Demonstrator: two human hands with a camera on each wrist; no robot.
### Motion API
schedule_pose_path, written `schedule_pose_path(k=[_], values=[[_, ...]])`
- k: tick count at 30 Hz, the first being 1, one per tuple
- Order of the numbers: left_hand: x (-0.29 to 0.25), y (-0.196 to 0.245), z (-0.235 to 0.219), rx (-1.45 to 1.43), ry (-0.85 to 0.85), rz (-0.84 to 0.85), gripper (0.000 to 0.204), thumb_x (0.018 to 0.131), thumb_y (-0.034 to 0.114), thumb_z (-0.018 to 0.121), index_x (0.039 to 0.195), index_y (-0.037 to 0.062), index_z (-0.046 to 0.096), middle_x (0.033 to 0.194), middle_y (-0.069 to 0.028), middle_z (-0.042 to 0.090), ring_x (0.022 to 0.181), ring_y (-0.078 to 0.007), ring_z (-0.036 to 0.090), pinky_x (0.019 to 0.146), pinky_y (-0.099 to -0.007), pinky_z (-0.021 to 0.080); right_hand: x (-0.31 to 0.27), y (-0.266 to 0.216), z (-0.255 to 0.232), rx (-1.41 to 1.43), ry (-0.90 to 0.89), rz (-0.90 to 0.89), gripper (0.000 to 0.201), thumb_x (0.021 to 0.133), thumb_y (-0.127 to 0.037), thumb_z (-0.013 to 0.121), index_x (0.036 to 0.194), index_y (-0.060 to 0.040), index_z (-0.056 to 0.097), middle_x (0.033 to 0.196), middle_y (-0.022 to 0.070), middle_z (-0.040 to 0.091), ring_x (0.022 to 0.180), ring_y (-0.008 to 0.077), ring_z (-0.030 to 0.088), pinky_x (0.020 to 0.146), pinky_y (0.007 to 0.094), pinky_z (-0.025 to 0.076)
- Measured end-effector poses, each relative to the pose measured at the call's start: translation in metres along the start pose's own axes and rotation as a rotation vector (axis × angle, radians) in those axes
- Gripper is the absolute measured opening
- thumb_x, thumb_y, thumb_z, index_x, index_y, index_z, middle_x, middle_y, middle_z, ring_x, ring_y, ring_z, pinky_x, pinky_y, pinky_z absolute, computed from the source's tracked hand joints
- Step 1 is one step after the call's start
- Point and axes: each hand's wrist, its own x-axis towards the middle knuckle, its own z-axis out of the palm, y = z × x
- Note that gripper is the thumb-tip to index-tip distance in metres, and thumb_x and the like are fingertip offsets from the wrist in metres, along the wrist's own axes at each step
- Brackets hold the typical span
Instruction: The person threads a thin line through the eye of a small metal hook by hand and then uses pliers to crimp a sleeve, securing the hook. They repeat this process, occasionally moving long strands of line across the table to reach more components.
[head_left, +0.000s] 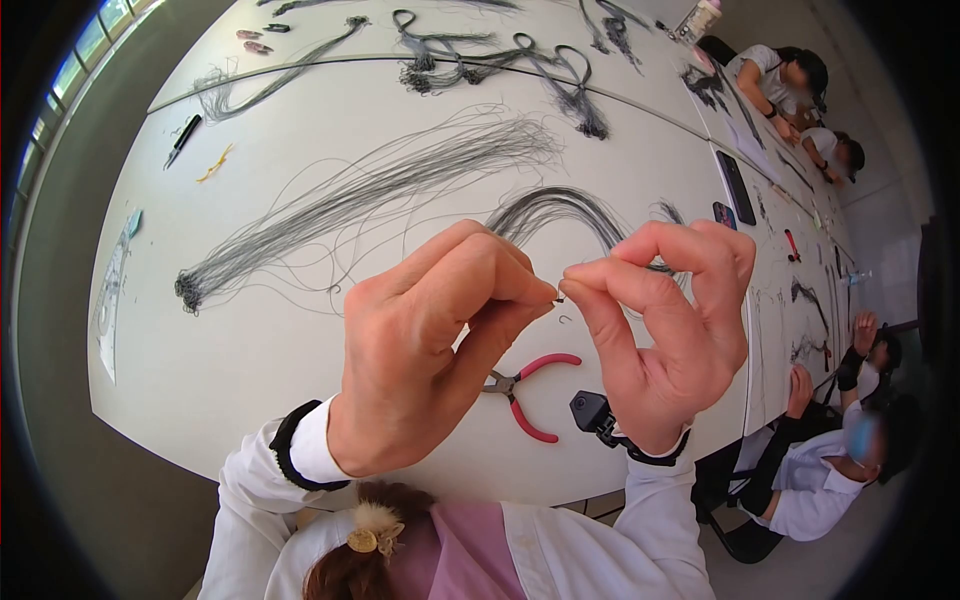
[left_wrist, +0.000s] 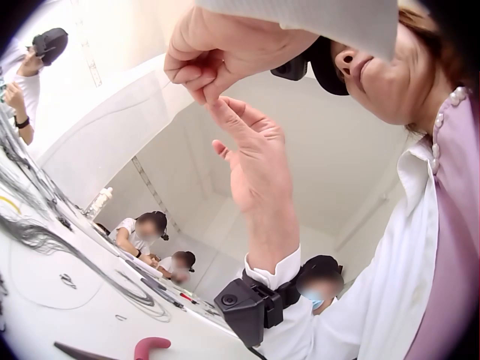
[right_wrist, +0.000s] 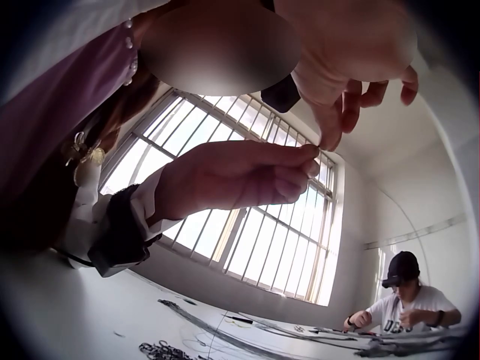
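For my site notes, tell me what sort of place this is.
Probably a handcraft or assembly workshop: there are long white worktables, bundles of thin grey wire-like strands, and pinkish-red-handled metal pliers.

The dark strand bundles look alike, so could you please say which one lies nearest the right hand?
It is the arched bundle, partly hidden behind the right hand; the long, nearly straight bundle and the looped ones lie farther off.
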Motion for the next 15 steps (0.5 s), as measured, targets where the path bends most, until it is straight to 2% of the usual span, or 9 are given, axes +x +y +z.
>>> schedule_pose_path(k=[7,9,10,12,13,15], values=[[0.001,0.003,-0.001,-0.008,-0.006,0.016,0.013,0.074,-0.013,0.062,0.079,-0.0024,0.059,0.079,-0.0083,0.058,0.065,-0.0110,0.052,0.058,-0.0227,0.042,0.002,0.004,-0.002,0.160,-0.112,0.128,0.016,0.061,-0.004,0.075,0.075,-0.0066,0.068,0.083,0.0037,0.054,0.080,0.0197,0.048,0.071,0.0307,0.039],[0.000,0.003,-0.001,-0.012,-0.002,0.017,0.013,0.075,-0.013,0.062,0.080,-0.0023,0.059,0.079,-0.0083,0.058,0.065,-0.0110,0.052,0.058,-0.0229,0.041,0.000,0.008,0.002,0.387,-0.141,0.244,0.016,0.062,-0.005,0.076,0.075,-0.0069,0.067,0.081,0.0023,0.058,0.078,0.0174,0.047,0.065,0.0270,0.039],[0.000,0.003,0.000,-0.030,0.007,0.020,0.012,0.075,-0.013,0.061,0.080,-0.0024,0.059,0.079,-0.0083,0.058,0.065,-0.0111,0.052,0.057,-0.0229,0.041,-0.001,0.009,0.004,0.387,-0.140,0.244,0.016,0.062,-0.005,0.076,0.075,-0.0069,0.067,0.081,0.0023,0.058,0.078,0.0174,0.047,0.065,0.0270,0.039],[0.000,0.002,0.000,-0.047,0.015,0.024,0.012,0.076,-0.013,0.061,0.080,-0.0024,0.059,0.079,-0.0083,0.058,0.065,-0.0111,0.052,0.057,-0.0230,0.041,-0.004,0.012,0.007,0.651,-0.202,0.385,0.015,0.065,-0.005,0.076,0.078,-0.0059,0.068,0.083,0.0035,0.058,0.079,0.0151,0.050,0.068,0.0257,0.040],[0.000,0.002,-0.001,-0.040,0.017,0.041,0.012,0.076,-0.013,0.060,0.081,-0.0023,0.058,0.079,-0.0081,0.057,0.065,-0.0109,0.051,0.057,-0.0228,0.040,-0.005,0.012,0.008,0.651,-0.202,0.384,0.015,0.065,-0.005,0.076,0.078,-0.0059,0.068,0.083,0.0035,0.058,0.079,0.0151,0.050,0.068,0.0257,0.040],[0.000,0.001,-0.001,-0.032,0.022,0.060,0.012,0.077,-0.013,0.060,0.081,-0.0022,0.058,0.079,-0.0079,0.057,0.064,-0.0108,0.051,0.056,-0.0226,0.040,-0.006,0.012,0.011,0.865,-0.252,0.558,0.012,0.069,-0.005,0.075,0.078,-0.0047,0.068,0.085,0.0041,0.058,0.081,0.0134,0.052,0.071,0.0250,0.041]])
